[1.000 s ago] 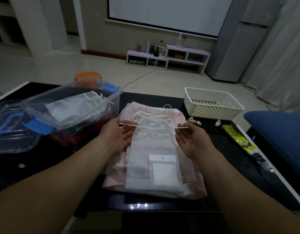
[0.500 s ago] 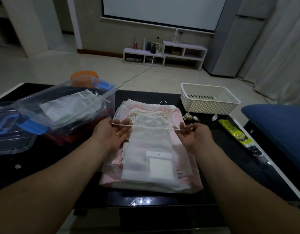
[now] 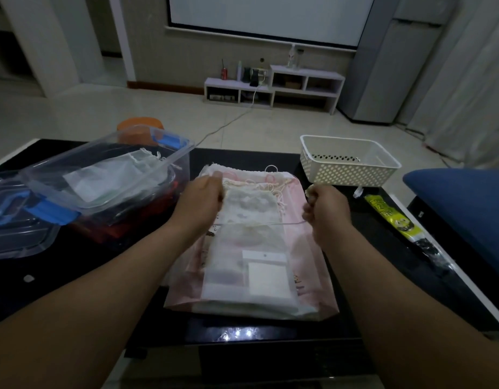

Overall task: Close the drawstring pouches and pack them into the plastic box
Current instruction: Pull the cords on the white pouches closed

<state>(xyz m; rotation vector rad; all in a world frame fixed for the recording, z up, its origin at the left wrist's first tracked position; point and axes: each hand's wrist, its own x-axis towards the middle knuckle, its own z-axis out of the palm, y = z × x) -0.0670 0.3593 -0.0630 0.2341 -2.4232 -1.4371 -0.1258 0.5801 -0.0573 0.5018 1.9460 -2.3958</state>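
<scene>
Black table (image 3: 88,279) bears pouch (image 3: 237,265), gripped between left hand (image 3: 199,204) and right hand (image 3: 328,210)

The clear plastic box (image 3: 136,192) stands open-topped just left of the pouch stack (image 3: 251,276), its wall rising between them. To the right, bare black table (image 3: 363,248) lies between stack, white perforated basket (image 3: 346,172) and yellow packet (image 3: 388,214).

White pouch (image 3: 248,265), pink pouches (image 3: 312,248), perforated cream basket (image 3: 352,175)
</scene>
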